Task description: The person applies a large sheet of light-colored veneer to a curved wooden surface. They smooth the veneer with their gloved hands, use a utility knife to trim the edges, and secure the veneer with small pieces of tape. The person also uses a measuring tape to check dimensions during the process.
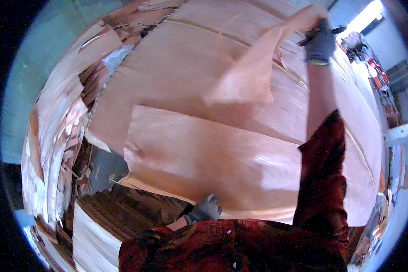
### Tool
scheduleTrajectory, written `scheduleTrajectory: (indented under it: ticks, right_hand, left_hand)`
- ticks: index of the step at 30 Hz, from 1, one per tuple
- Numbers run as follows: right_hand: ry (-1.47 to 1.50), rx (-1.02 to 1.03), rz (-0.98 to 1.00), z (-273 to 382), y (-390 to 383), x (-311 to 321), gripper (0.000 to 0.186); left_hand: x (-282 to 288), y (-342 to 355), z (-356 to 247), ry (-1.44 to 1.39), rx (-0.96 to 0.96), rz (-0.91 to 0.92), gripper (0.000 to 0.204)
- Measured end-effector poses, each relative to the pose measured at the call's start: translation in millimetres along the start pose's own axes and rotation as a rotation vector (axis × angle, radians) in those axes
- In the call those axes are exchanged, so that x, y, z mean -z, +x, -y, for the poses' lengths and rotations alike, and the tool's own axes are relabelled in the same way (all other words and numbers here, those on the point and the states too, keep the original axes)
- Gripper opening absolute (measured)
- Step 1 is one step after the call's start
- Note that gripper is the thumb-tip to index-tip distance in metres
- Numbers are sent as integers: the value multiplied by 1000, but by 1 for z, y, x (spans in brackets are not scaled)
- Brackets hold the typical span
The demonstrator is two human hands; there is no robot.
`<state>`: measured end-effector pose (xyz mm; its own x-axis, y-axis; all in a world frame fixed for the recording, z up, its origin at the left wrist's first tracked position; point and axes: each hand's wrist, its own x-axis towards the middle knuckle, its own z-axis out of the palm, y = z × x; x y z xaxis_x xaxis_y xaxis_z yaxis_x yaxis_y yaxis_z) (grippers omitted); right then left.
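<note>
Wearing a grey glove, my right hand (320, 44) is raised at the far right, closed on one end of a torn veneer strip (254, 68). The strip hangs down to the left, its wide end above the stack. Something dark and thin sticks out beside that hand; its kind I cannot make out. Close to my body, my left hand (205, 210), also gloved, is closed at the front edge of a rectangular veneer sheet (204, 154). Its fingers are partly hidden. This sheet lies across broad veneer sheets (177, 63) and bends down at its near edge.
Torn veneer scraps (59, 131) are heaped along the left side. A stack of cut sheets (97, 222) with brown edges stands at the lower left. Thin ridges cross the broad sheets. Red and dark equipment (376, 75) and a bright lamp (365, 20) show at the far right.
</note>
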<state>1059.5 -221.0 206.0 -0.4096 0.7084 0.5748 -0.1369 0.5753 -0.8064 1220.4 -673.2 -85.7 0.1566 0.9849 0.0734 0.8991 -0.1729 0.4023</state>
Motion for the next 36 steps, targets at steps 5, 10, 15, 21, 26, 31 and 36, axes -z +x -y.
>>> scheduleTrajectory:
  ticks: [5,10,15,21,26,31,36]
  right_hand:
    - [-277,-257,47,26,-31,109,42]
    - [-298,-623,-69,8,-200,241,26]
    - [-365,-682,-651,7,-388,359,27]
    - [-214,-929,-1128,28,-508,435,32]
    - [375,-1139,-1081,-7,-520,413,34]
    - [589,-1135,-990,-45,-495,409,30]
    - [401,-907,-832,-63,-422,435,45]
  left_hand:
    - [11,11,12,105,17,-265,15]
    - [53,34,17,124,69,-179,20]
    - [76,36,7,215,68,72,23]
    - [88,44,-8,265,-79,-122,22]
    - [93,40,-1,450,-106,-62,22]
    - [118,61,7,634,-132,-115,20]
    - [184,148,2,910,-108,-207,22]
